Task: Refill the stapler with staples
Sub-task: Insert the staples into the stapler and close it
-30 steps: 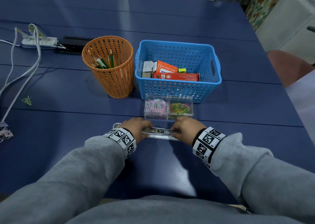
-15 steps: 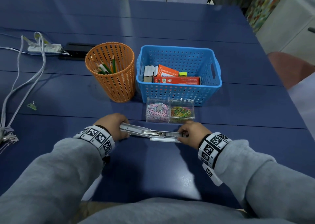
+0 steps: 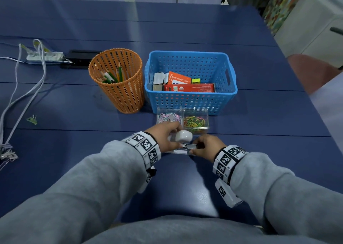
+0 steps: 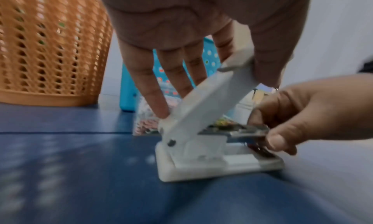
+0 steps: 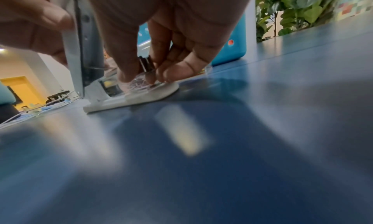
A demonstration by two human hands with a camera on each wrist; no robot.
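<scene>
A white stapler [image 3: 185,152] stands on its base on the blue table [image 3: 185,178], just in front of me. My left hand [image 3: 164,139] pinches the free end of its white cover [image 4: 207,103] between thumb and forefinger and holds it raised at a slant, hinged at the left end. The other left fingers [image 4: 145,77] point down behind the hinge. My right hand [image 3: 206,147] pinches the right end of the metal magazine [image 4: 248,131]. In the right wrist view the fingertips [image 5: 173,71] sit on the magazine front, above the base [image 5: 131,99]. I cannot see staples inside.
A clear two-part box of paper clips [image 3: 182,120] stands right behind the stapler. Behind it are a blue basket [image 3: 191,102] with small boxes and an orange pencil cup [image 3: 120,88]. White cables [image 3: 27,95] run down the left side.
The cover lay folded out flat to the left. My left hand has swung it up and to the right, over the magazine. My right hand stays on the magazine's right end.
</scene>
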